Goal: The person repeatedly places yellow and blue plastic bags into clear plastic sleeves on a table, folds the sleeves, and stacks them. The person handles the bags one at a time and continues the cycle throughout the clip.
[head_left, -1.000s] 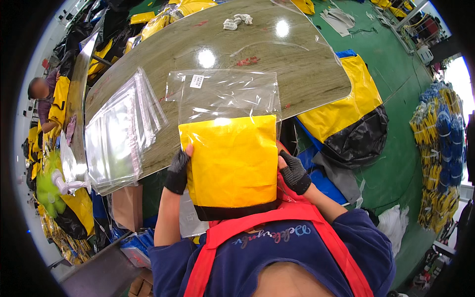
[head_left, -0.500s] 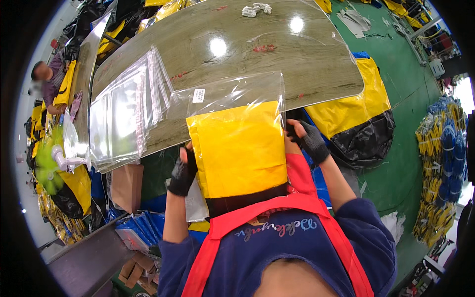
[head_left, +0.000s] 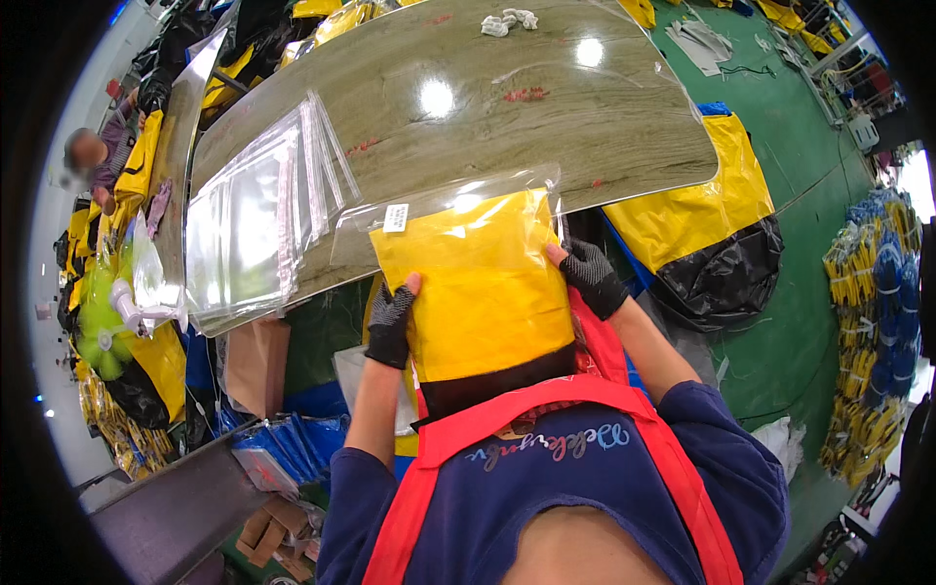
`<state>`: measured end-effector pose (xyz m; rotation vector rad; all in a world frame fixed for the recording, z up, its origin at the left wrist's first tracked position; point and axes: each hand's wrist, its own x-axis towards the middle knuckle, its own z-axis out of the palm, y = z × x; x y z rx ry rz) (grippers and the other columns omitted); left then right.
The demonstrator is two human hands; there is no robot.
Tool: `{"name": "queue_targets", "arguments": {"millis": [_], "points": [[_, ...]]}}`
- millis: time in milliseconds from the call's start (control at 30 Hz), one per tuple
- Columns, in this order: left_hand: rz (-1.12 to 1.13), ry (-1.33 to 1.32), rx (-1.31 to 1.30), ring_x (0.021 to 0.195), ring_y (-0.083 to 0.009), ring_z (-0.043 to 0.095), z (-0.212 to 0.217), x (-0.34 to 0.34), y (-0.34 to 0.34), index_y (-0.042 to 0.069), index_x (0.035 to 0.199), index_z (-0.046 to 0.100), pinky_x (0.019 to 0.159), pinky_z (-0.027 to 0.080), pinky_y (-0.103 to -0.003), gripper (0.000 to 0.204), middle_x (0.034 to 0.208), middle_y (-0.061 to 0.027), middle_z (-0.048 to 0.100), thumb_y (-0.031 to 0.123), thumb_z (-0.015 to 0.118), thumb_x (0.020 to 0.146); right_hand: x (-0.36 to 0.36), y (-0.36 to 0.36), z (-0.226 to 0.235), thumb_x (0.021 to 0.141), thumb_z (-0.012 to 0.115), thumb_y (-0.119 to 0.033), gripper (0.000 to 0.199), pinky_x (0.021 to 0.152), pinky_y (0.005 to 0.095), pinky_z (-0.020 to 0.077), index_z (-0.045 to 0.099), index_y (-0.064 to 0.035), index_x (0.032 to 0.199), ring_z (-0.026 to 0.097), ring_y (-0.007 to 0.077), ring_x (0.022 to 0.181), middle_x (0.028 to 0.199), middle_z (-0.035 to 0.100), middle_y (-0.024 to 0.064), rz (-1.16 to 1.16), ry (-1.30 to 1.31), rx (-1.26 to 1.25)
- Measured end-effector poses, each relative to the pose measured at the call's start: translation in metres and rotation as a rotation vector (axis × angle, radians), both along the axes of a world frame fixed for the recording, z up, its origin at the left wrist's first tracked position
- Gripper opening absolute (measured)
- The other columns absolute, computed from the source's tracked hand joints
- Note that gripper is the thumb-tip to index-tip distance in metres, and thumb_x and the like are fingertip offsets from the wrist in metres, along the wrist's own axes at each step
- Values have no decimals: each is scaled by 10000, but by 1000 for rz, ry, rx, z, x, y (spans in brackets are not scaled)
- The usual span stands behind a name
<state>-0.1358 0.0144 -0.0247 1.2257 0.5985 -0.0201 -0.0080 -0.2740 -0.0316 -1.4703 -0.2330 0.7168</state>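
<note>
In front of my body is a folded yellow sheet (head_left: pixel 487 292) with a black band along its near end, inside a clear plastic bag (head_left: pixel 356 234) with a small white label (head_left: pixel 396 217). The bag's far end lies over the table's near edge. My left hand (head_left: pixel 392 327), in a dark fingerless glove, grips the left side, thumb on the front. My right hand (head_left: pixel 593 277), gloved alike, grips the right side near the far corner. The other fingers of both hands are partly hidden. Left of the bag, several flat clear bags (head_left: pixel 244 210) lie fanned out on the table.
The wood-patterned table (head_left: pixel 546 127) carries a crumpled white bundle (head_left: pixel 508 21) at its far side. A yellow and black bag (head_left: pixel 697 229) stands right of the table. At the left are a green fan (head_left: pixel 102 312) and another person (head_left: pixel 102 171). Brown cardboard (head_left: pixel 255 366) stands below the table edge.
Both hands have moved inward onto the yellow sheet's sides, thumbs now pressing its front. The clear bag's far end has come nearer, so less of it shows beyond the sheet.
</note>
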Motion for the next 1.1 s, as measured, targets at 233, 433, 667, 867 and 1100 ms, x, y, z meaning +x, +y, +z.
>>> {"name": "queue_targets", "arguments": {"millis": [233,433,667,867,1100], "points": [[-182,280,98,1015,-154,570,-15,-88,-36,19,1180,597,861,446,-290,560,1081,-74,645,491,595,880,-71,-44,8,868,568,-496,574,877,367,463,566,-10,1174,605,339,995,1080,613,216,48,-325,-519],[-389,220,129,713,-76,540,18,-56,-29,54,1040,657,601,404,-216,551,857,18,644,553,662,804,75,35,51,789,646,-473,611,883,405,440,523,-47,1209,547,354,1022,1147,581,167,341,-1335,-701],[-274,86,-47,1053,-173,559,-19,-65,7,24,1290,480,896,444,-290,589,1199,-70,586,445,597,895,143,19,20,910,564,-265,212,686,298,496,566,-53,913,585,147,690,741,585,11,-486,-399,-182],[-72,-69,168,1085,-194,561,-17,-7,-17,33,1291,479,902,458,-324,580,1220,-88,580,401,643,873,6,8,33,880,640,-197,416,903,276,444,542,2,1231,580,141,1004,1089,644,68,-105,-284,-62],[-254,-2,186,1122,-202,563,-20,-87,-60,14,1301,477,955,432,-339,563,1205,-98,609,309,669,862,-71,-59,22,798,735,-310,738,1058,308,308,391,-3,1374,439,169,1239,1344,488,105,66,83,13]]}}
